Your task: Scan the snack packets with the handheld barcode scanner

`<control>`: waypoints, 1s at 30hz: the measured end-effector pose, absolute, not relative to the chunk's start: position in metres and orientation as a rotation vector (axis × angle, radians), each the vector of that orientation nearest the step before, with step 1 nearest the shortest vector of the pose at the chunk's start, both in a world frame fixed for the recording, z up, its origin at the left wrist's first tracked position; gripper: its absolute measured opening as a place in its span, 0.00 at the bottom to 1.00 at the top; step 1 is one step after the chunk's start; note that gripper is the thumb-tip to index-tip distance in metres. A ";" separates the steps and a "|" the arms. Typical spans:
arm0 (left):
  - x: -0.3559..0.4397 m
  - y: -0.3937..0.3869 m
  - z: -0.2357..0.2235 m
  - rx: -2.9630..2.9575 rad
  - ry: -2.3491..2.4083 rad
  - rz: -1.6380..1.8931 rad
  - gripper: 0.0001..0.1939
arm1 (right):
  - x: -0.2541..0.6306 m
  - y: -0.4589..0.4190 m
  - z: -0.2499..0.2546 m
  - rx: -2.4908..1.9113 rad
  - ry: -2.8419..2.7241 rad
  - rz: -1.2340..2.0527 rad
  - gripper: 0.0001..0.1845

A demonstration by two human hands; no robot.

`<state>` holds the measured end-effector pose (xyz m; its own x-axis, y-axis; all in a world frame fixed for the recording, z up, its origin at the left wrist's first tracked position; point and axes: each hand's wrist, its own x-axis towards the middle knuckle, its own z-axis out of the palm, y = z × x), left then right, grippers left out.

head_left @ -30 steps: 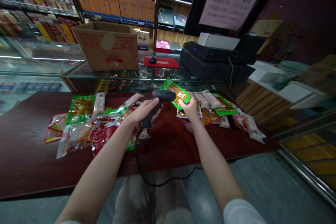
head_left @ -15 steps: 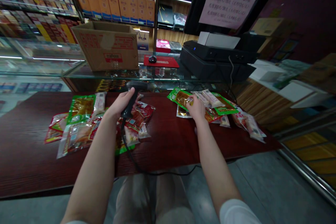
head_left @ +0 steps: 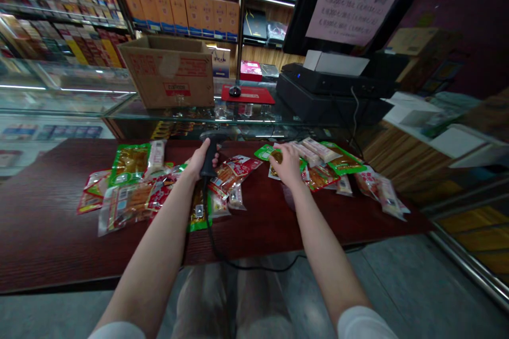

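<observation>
My left hand [head_left: 203, 159] is closed around the handle of a black handheld barcode scanner [head_left: 210, 154], whose cord hangs down over the table edge. Beneath and beside it lies a pile of packaged snacks, with a red-and-clear snack packet [head_left: 237, 170] just to the right of the scanner. My right hand [head_left: 288, 165] curls its fingers over a green snack packet [head_left: 263, 152] at the left end of a second pile, covering much of it. White wrapped sticks [head_left: 318, 149] and another green packet [head_left: 345, 160] lie right of that hand.
Both piles lie on a dark red wooden table [head_left: 47, 212]. Behind it stands a glass counter with an open cardboard box [head_left: 175, 77], a red mat [head_left: 254, 95] and a black cash-register unit [head_left: 330, 95]. The scanner cord [head_left: 254, 268] loops before my legs.
My left hand has moved right with the scanner, and the red-and-clear packet now reaches further right. My right hand has shifted left over the green packet, its fingers more curled.
</observation>
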<state>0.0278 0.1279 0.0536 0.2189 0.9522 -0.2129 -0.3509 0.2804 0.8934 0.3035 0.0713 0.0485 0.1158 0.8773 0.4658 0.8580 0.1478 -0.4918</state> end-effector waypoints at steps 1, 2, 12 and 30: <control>0.035 0.128 0.052 0.809 0.903 1.068 0.24 | 0.297 0.071 0.048 -1.569 -1.785 0.187 0.19; 0.042 0.128 0.050 0.800 0.895 1.079 0.24 | 0.291 0.071 0.048 -1.487 -1.843 0.335 0.20; 0.050 0.120 0.073 0.959 0.809 1.088 0.22 | 0.290 0.074 0.032 -1.659 -1.857 0.614 0.37; 0.061 0.067 0.082 1.280 0.618 0.906 0.27 | 0.340 0.074 0.065 -0.947 -0.798 0.940 0.24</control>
<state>0.0612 0.0670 0.0817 0.5283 0.8442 0.0906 -0.2234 0.0352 0.9741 0.3402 0.0743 0.0646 0.3813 0.9121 0.1508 -0.2967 0.2752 -0.9144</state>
